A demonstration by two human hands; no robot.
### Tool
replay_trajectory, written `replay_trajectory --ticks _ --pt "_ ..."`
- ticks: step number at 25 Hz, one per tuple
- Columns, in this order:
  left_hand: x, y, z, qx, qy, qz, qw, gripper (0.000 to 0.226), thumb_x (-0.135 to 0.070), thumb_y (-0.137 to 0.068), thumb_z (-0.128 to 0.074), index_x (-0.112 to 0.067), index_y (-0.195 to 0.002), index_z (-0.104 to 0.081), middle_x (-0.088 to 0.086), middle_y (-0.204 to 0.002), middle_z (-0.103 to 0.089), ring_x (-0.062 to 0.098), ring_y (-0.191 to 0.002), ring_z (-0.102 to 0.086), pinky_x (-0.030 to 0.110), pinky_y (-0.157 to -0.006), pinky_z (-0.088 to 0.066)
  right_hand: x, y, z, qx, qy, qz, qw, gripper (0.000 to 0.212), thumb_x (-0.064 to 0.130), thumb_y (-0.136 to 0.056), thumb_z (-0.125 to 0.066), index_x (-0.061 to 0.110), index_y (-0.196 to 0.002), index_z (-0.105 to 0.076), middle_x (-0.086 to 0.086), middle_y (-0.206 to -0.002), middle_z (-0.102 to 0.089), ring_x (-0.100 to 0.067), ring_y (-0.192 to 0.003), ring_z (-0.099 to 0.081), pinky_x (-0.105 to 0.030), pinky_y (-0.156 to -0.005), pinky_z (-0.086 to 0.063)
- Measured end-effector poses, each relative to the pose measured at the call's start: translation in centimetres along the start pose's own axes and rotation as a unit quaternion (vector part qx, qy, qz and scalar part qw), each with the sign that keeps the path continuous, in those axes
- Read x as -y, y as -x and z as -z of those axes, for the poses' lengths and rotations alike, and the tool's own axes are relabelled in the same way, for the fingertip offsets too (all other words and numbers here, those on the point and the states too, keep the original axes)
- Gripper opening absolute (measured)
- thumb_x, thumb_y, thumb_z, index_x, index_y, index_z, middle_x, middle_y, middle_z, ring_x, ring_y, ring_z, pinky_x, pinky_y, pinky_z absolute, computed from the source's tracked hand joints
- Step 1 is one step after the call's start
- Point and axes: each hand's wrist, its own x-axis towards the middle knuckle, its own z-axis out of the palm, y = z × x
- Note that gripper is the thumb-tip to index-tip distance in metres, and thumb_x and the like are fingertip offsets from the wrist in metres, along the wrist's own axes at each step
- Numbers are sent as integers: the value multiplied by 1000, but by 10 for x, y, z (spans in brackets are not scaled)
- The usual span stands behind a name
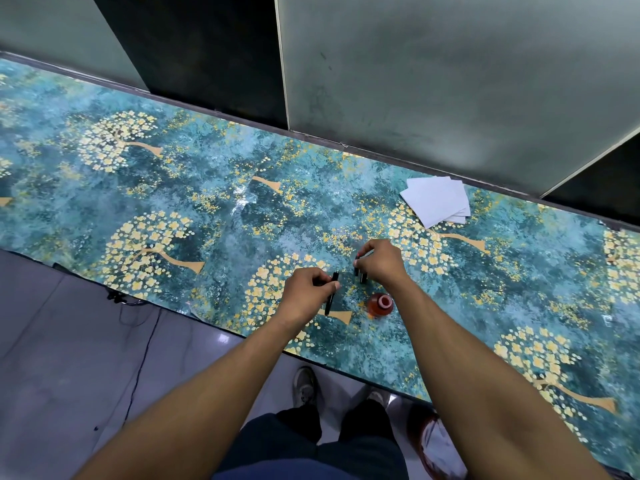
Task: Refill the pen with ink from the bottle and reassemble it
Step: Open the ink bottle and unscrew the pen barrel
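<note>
My left hand (308, 289) grips a slim black pen part (332, 296) that points down toward the table's near edge. My right hand (381, 263) pinches short black pen pieces (360, 273) just above the table, a little to the right of the left hand. A small round ink bottle (380, 304) with amber liquid and an open red mouth stands on the table below my right wrist, between both forearms. How many pieces the right hand holds is hidden by its fingers.
The table (207, 209) wears a teal cloth with yellow tree prints. A stack of white paper sheets (437, 200) lies at the back right near the grey wall panels. A black cable (138, 358) hangs off the near edge over the floor.
</note>
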Motion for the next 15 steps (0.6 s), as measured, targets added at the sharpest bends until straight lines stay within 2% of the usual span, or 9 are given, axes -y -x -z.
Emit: replay_trajectory --ticks 4,8,10,11,13,15 --pt "3 1 3 17 36 4 999 13 -26 -86 -74 -15 -81 -71 3 -81 -71 16 -72 -64 35 -70 -53 0 4 -7 -19 73 4 997 12 14 -81 -77 16 -85 -66 -5 -77 -68 -25 -71 -67 -37 -62 -55" --pt "-4 -4 2 30 141 26 989 12 -18 -90 -70 -7 -87 -69 3 -77 -66 16 -67 -59 31 -65 -46 5 27 0 -29 -30 57 998 9 23 -90 -74 16 -91 -69 7 -76 -65 -12 -69 -63 -23 -55 -44" --pt "-11 -10 -2 33 213 51 975 10 -16 -91 -69 -8 -86 -67 5 -77 -67 18 -68 -61 31 -65 -48 3 43 3 21 -106 86 990 12 24 -92 -73 15 -99 -70 4 -81 -70 -10 -71 -66 -23 -61 -47" --pt "-15 -12 -5 35 250 64 966 10 -15 -91 -68 -8 -84 -66 7 -76 -67 19 -67 -62 31 -64 -49 1 50 5 51 -128 98 986 14 25 -91 -72 17 -103 -71 2 -84 -72 -11 -75 -68 -28 -66 -51" --pt "-24 -15 -12 42 315 87 944 11 -13 -92 -67 -7 -83 -63 9 -74 -68 19 -66 -64 30 -64 -51 -6 60 9 81 -112 114 984 21 28 -88 -74 26 -109 -71 2 -90 -73 -12 -83 -71 -34 -75 -57" --pt "-30 -16 -19 55 365 103 924 10 -10 -92 -66 -7 -84 -61 10 -75 -69 19 -65 -65 29 -66 -55 -10 67 14 54 -73 129 987 27 27 -86 -77 31 -112 -70 2 -90 -72 -11 -85 -70 -32 -77 -57"
